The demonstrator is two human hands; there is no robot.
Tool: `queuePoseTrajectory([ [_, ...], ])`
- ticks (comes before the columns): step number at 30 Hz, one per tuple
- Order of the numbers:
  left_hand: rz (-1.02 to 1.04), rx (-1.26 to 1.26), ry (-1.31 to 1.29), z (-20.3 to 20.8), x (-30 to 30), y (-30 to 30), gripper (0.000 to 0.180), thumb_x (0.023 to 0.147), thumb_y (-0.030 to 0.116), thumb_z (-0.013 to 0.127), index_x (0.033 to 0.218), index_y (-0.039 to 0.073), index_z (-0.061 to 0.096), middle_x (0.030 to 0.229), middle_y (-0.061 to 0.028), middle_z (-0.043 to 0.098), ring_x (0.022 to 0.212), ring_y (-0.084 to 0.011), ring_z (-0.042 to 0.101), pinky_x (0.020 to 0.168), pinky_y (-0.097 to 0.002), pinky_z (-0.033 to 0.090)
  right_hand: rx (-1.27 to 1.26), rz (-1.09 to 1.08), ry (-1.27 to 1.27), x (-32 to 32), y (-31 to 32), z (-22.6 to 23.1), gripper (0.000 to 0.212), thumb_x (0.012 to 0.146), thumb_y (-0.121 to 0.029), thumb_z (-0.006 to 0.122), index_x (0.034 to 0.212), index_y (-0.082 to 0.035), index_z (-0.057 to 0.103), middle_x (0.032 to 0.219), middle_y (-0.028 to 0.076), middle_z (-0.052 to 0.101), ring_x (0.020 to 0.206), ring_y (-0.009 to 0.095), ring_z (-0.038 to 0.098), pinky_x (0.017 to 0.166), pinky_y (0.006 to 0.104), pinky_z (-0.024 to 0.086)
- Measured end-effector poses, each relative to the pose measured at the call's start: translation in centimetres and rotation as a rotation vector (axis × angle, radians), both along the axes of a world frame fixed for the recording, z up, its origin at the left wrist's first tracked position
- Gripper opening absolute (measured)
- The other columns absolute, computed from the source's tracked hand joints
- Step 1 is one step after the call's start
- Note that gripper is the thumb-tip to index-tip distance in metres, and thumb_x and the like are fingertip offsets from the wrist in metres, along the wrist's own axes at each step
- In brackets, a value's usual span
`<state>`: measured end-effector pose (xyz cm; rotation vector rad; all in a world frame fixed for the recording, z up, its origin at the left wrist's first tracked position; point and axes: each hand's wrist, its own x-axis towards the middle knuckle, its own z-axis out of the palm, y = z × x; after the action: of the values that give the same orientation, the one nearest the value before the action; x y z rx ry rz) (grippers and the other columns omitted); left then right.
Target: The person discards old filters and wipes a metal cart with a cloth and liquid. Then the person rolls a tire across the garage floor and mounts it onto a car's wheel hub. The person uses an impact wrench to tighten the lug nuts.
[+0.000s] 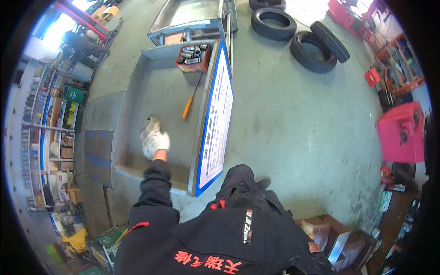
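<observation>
Our black jacket (206, 238) fills the foreground, our white-gloved left hand (161, 140) on a crumpled pale cloth (150, 128).
The cloth lies in a grey metal tray (167, 89), nearer us than an orange-handled screwdriver (187, 109) and a red bin (183, 68) of metal sockets (191, 55); we cannot tell how far the hand's fingers close on it, and our right hand is out of view.

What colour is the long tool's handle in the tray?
The handle is orange, in the head view.
</observation>
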<state>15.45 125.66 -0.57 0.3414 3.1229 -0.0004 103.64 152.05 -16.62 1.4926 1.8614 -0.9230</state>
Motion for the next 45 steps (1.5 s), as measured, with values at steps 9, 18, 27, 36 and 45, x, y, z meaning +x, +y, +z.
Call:
queuePoseTrajectory([
  [9, 0.399, 0.145, -0.326, -5.9, 1.9, -6.5, 0.072, 0.095, 0.043, 0.076, 0.155, 0.011, 0.054, 0.139, -0.0285, 0.069, 0.131, -0.0467, 0.066, 0.113, -0.0519, 0.052, 0.317, -0.578, 0.239, -12.5, 39.0, 6.4, 0.042, 0.105, -0.04, 0.065, 0.097, 0.0, 0.073, 0.07, 0.011, 0.07, 0.048, 0.021, 0.058, 0.048, 0.041, 0.049],
  [18, 0.728, 0.271, -0.088, -9.2, -0.7, -4.9, 0.058, 0.098, 0.03, 0.069, 0.146, -0.001, 0.061, 0.134, -0.0314, 0.07, 0.128, -0.0483, 0.066, 0.11, -0.0528, 0.051, -0.359, -0.338, 0.221, -41.0, 35.9, 7.7, 0.035, 0.104, -0.032, 0.072, 0.109, 0.002, 0.073, 0.083, 0.013, 0.075, 0.055, 0.021, 0.064, 0.051, 0.0383, 0.054],
  [27, 0.651, 0.213, -0.053, -8.9, -26.7, 6.7, 0.057, 0.097, 0.04, 0.076, 0.142, 0.006, 0.067, 0.142, -0.0223, 0.069, 0.129, -0.0413, 0.067, 0.111, -0.0515, 0.052, -0.143, -0.178, 0.025, -48.4, 44.8, 11.6, 0.034, 0.105, -0.03, 0.067, 0.108, 0.003, 0.073, 0.081, 0.012, 0.074, 0.055, 0.018, 0.063, 0.05, 0.0359, 0.052],
  [36, 0.323, 0.232, -0.223, -8.9, -13.3, 15.1, 0.048, 0.092, 0.034, 0.072, 0.138, 0.019, 0.072, 0.133, -0.0211, 0.073, 0.123, -0.0442, 0.07, 0.106, -0.054, 0.056, -0.195, -0.087, 0.019, -58.7, 56.1, 5.7, 0.037, 0.103, -0.035, 0.067, 0.098, 0.001, 0.069, 0.075, 0.011, 0.069, 0.051, 0.019, 0.06, 0.047, 0.0362, 0.049],
  [45, 0.58, 0.245, 0.159, -11.1, -36.1, 5.8, 0.062, 0.097, 0.042, 0.074, 0.141, -0.001, 0.068, 0.134, -0.0267, 0.073, 0.125, -0.0427, 0.07, 0.107, -0.0517, 0.055, -0.122, 0.019, 0.256, -71.4, 54.4, 11.4, 0.031, 0.106, -0.029, 0.065, 0.11, 0.0, 0.074, 0.08, 0.009, 0.072, 0.057, 0.015, 0.062, 0.053, 0.0319, 0.052],
])
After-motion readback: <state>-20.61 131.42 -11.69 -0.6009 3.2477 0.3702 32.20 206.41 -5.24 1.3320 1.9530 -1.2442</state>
